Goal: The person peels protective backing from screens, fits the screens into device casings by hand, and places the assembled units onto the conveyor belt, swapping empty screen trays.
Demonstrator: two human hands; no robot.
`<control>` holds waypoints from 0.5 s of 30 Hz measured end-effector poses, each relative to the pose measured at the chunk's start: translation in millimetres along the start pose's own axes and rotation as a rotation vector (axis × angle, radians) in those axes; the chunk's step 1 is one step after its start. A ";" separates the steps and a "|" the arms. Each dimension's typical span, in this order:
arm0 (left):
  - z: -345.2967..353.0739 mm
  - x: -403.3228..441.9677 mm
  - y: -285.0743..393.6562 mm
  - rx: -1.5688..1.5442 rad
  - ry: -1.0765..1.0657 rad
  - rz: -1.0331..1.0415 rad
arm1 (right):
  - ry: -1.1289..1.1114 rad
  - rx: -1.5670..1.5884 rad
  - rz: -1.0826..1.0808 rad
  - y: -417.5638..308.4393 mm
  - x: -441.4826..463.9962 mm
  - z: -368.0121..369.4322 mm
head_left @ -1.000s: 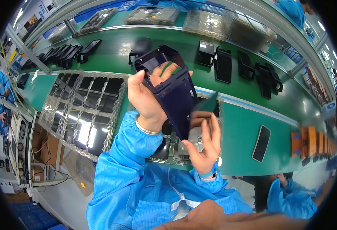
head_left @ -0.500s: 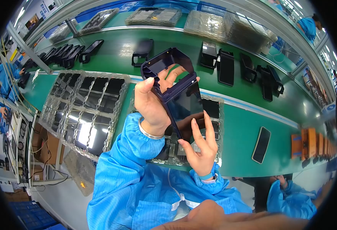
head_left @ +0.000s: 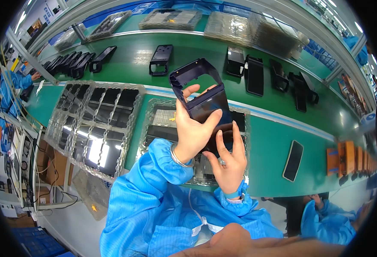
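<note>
A black handheld terminal housing (head_left: 216,96), with a hollow frame at its upper end and a glossy dark screen (head_left: 208,109) below, is tilted over the table in front of me. My left hand (head_left: 195,130) wraps its left side, fingers behind the frame and thumb lying across the screen. At the lower end, my right hand (head_left: 230,165) holds the edges between thumb and fingers. Beneath both hands is a clear plastic tray (head_left: 147,124) with dark screen panels in its pockets, partly hidden by my arms.
To the left lies another clear tray (head_left: 126,150) of dark panels. Several black housings (head_left: 83,62) stand on the green belt (head_left: 197,47). A phone-like device (head_left: 292,160) and orange holders (head_left: 347,157) are at right. Other people sit at both sides.
The housing has shifted slightly right and down. My left hand has moved right, and its thumb has gone from the frame's side onto the screen. My right hand stays near the lower end.
</note>
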State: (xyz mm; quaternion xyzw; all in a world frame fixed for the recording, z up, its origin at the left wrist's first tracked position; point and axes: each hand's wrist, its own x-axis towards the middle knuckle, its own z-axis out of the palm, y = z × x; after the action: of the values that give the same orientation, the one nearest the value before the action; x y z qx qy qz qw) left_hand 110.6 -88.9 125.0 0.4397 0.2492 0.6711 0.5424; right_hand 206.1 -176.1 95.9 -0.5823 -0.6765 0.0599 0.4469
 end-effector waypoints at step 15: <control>-15.4 -3.8 0.9 0.076 -0.160 -0.102 | -0.066 0.252 0.005 19.5 2.0 0.2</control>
State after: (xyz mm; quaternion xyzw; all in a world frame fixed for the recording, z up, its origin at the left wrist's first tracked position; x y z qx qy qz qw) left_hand 97.0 -90.6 117.1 0.4989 0.2524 0.5956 0.5767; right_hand 220.5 -168.1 85.2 -0.5210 -0.6763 0.1647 0.4940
